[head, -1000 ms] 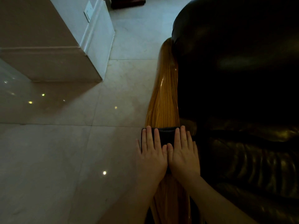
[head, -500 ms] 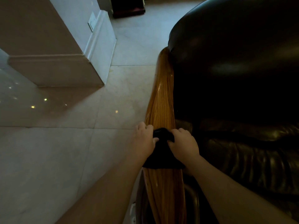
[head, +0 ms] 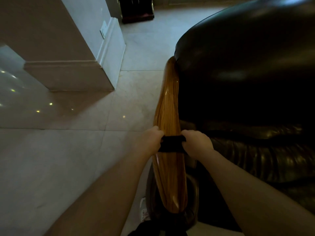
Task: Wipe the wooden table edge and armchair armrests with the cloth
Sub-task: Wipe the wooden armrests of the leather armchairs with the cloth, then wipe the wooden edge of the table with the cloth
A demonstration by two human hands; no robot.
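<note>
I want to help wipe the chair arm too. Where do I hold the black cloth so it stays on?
Hold the cloth by its two ends, one from each side of the wooden armrest. It lies draped across the rounded top, so the left hand and right hand grip where it hangs down, pulling it snug like a strap.

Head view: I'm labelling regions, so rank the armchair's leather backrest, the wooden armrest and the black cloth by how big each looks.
1. leather backrest, the largest by far.
2. wooden armrest, long and narrow.
3. black cloth, the smallest, stretched across the armrest between the left hand and the right hand.
</note>
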